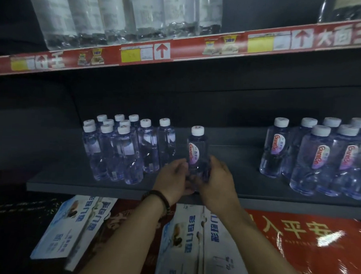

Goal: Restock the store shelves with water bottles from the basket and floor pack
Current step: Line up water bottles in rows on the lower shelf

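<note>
Small bottles (117, 148) sit bunched up on the left of the dark shelf (70, 186), white caps all round. Next is my left grip (173, 178), then my right grip (217, 177), both curled round the bottom of one water bottle (197, 152). It's upright over the shelf's front part, label facing me. The fatter bottles (319, 159) stand well apart on the right.

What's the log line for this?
left hand + right hand: grip bottle | bottle: upright, shelf front | label: facing out
</note>
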Available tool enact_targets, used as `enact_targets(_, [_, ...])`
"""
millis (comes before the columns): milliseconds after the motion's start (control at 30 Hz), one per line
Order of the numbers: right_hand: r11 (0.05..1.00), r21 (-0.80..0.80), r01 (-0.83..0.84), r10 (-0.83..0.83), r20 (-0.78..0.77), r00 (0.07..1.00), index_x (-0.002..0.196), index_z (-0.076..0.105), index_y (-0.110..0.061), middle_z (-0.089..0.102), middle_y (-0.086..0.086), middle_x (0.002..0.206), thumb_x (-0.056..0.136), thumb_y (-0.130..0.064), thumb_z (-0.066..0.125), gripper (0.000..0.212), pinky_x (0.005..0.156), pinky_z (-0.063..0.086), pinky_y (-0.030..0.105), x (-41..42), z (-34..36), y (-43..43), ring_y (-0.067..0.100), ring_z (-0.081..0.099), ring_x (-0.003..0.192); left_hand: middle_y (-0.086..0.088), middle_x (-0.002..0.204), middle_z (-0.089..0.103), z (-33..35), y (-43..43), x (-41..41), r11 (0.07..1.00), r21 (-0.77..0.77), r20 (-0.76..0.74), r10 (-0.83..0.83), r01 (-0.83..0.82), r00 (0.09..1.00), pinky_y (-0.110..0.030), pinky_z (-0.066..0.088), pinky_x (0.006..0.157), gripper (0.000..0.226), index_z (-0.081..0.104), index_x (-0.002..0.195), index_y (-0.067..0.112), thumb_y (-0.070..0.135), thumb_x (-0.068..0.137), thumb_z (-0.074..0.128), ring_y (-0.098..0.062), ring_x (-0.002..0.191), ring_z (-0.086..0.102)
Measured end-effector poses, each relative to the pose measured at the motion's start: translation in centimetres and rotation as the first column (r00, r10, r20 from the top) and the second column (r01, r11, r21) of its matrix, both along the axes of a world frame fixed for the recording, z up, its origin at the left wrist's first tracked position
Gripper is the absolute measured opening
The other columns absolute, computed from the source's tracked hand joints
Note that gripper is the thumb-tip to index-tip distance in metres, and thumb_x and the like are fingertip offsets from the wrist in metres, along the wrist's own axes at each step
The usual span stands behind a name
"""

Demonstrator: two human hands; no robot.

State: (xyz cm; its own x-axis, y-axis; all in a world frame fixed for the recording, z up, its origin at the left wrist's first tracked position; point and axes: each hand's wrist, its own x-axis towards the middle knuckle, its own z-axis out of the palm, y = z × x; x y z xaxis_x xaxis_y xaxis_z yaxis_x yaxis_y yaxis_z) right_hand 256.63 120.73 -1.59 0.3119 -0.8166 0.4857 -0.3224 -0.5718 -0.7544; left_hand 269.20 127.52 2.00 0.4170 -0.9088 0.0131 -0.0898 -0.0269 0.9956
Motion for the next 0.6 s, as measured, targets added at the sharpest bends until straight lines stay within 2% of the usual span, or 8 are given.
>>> enact_targets(67, [0.999,0.038,0.031,-0.033,0.046,0.998,0.125,0.059,-0.033,0.067,-0.010,0.112,0.087,-0.022,0.080,0.045,0.083,0.053,0.025,-1.6,0.3,-0.5,0.008,0.064,0.103,-0.007,0.114,0.076,-0.1,-1.1,-1.0,1.000,-0.003,0.128,-0.022,0.023,0.992,-0.042,0.065,0.086,0.026,0.071,0.116,0.029,0.030,0.111,0.046,-0.025,0.102,0.076])
enact_targets(133, [0.996,0.051,0.071,-0.073,0.042,0.996,0.129,0.058,-0.031,0.069,-0.007,0.114,0.087,-0.020,0.076,0.047,0.088,0.056,0.030,-3.1,0.3,-1.0,0.013,0.066,0.106,0.004,0.108,0.078,-0.5,-2.0,-1.9,1.000,-0.011,0.221,-0.009,0.012,0.975,-0.048,0.063,0.091,0.020,0.074,0.105,0.036,0.038,0.104,0.055,-0.019,0.101,0.075])
enact_targets(200, [0.993,0.019,0.115,-0.115,0.003,0.993,0.136,0.056,-0.028,0.065,-0.003,0.119,0.089,-0.022,0.073,0.051,0.092,0.056,0.033,-4.6,-0.1,-1.5,0.017,0.063,0.110,0.003,0.105,0.079,-0.7,-3.2,-3.2,0.999,-0.021,0.149,-0.024,0.028,0.989,-0.052,0.062,0.092,0.013,0.074,0.099,0.032,0.040,0.098,0.063,-0.020,0.101,0.076])
enact_targets(267, [0.985,-0.002,0.174,-0.174,-0.046,0.984,0.151,0.046,-0.025,0.051,0.001,0.128,0.093,-0.024,0.069,0.062,0.094,0.053,0.033,-6.1,-0.2,-1.7,0.020,0.058,0.115,-0.004,0.102,0.079,-0.6,-4.5,-4.7,0.996,-0.028,0.074,-0.082,0.084,0.994,-0.052,0.063,0.091,0.015,0.071,0.103,0.018,0.032,0.099,0.069,-0.023,0.099,0.077])
enact_targets(333, [0.972,-0.005,0.233,-0.233,-0.078,0.969,0.163,0.030,-0.024,0.040,0.003,0.137,0.097,-0.029,0.067,0.077,0.100,0.053,0.040,-7.9,-0.2,-1.9,0.024,0.054,0.122,-0.004,0.099,0.080,-0.6,-5.6,-6.1,0.987,-0.027,0.077,-0.157,0.160,0.985,-0.047,0.065,0.088,0.020,0.067,0.108,0.008,0.026,0.099,0.071,-0.020,0.096,0.077])
enact_targets(400, [0.956,-0.016,0.292,-0.292,-0.097,0.952,0.167,0.021,-0.024,0.038,0.005,0.145,0.099,-0.033,0.066,0.082,0.103,0.053,0.046,-9.7,-0.1,-2.2,0.028,0.051,0.130,-0.006,0.102,0.079,-0.5,-6.7,-7.4,0.974,-0.022,0.081,-0.225,0.228,0.971,-0.047,0.065,0.087,0.023,0.066,0.110,0.007,0.023,0.097,0.074,-0.021,0.097,0.077])
enact_targets(467, [0.944,-0.039,0.328,-0.330,-0.081,0.940,0.166,0.023,-0.024,0.042,0.005,0.149,0.100,-0.031,0.065,0.078,0.104,0.052,0.047,-11.2,0.0,-2.3,0.027,0.050,0.134,-0.008,0.106,0.078,-0.7,-7.9,-8.4,0.966,-0.013,0.100,-0.257,0.260,0.961,-0.048,0.064,0.089,0.024,0.065,0.113,0.011,0.022,0.095,0.077,-0.023,0.101,0.076])
enact_targets(600, [0.920,-0.084,0.384,-0.387,-0.023,0.922,0.153,0.043,-0.025,0.054,0.001,0.140,0.098,-0.025,0.069,0.060,0.101,0.054,0.044,-13.2,-0.3,-2.1,0.022,0.055,0.127,-0.001,0.107,0.079,-1.3,-9.5,-10.6,0.945,-0.059,0.130,-0.313,0.323,0.941,-0.038,0.064,0.087,0.024,0.066,0.123,0.025,0.019,0.100,0.069,-0.019,0.100,0.077])
